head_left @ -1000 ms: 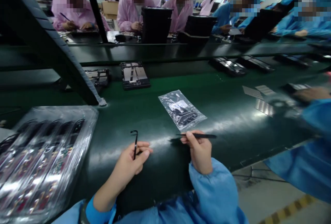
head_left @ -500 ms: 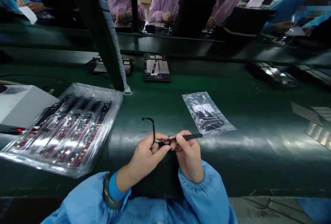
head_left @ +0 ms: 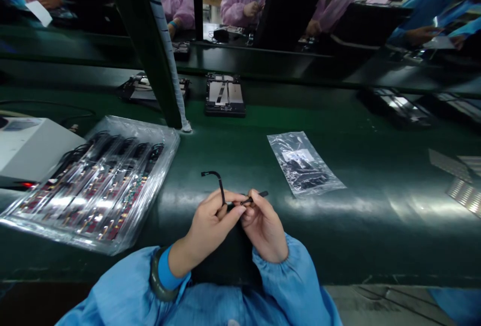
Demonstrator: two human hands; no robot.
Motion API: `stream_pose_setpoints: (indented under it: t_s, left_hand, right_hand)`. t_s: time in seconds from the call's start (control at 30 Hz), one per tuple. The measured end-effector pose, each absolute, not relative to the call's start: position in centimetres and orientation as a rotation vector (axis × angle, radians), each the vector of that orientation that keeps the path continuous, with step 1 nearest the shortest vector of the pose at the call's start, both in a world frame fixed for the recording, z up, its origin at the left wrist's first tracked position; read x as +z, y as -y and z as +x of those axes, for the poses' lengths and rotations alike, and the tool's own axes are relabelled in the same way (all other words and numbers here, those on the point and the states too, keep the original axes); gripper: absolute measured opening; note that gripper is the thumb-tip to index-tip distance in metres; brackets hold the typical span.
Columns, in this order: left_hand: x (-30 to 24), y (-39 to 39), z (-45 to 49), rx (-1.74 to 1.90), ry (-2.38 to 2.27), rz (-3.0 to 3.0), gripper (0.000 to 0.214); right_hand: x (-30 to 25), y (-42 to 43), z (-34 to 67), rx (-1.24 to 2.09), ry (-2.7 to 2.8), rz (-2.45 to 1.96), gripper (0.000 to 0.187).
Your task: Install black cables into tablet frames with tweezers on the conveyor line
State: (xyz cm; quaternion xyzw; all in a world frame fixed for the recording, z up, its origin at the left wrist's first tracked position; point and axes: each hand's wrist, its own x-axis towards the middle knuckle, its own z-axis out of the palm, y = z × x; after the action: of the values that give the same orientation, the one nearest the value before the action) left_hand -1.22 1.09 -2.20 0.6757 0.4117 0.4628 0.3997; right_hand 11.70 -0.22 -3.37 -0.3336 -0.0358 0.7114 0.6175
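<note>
My left hand (head_left: 210,223) pinches a thin black flex cable (head_left: 217,181) whose hooked end sticks up above my fingers. My right hand (head_left: 263,225) is closed on black tweezers (head_left: 255,197); their tip meets the cable right where my two hands touch. Both hands hover over the near edge of the dark green conveyor belt (head_left: 376,205). A clear plastic bag (head_left: 304,163) with small dark parts lies on the belt just beyond my right hand.
A clear tray of several circuit strips (head_left: 97,183) lies to my left, beside a white box (head_left: 30,148). A slanted green post (head_left: 150,45) rises behind it. Open devices (head_left: 224,94) ride the belt farther back. People in pink and blue coats work across the line.
My hands have come together from apart, so the tweezers now touch the cable. My view has swung left, showing more of the tray and the white box.
</note>
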Motion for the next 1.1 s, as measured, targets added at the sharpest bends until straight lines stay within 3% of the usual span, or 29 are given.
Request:
stream_pose_setpoints:
  t_s: [0.27, 1.1]
  left_hand:
    - [-2.08, -1.11, -1.32, 1.254, -0.986, 1.771, 0.012]
    - [-1.52, -0.94, -1.50, 1.307, -0.889, 1.818, 0.012]
  right_hand:
    - [-3.19, 0.12, 11.37, 1.775, -0.155, -0.696, 0.029]
    - [-3.64, 0.43, 11.20, 1.880, -0.157, -0.577, 0.024]
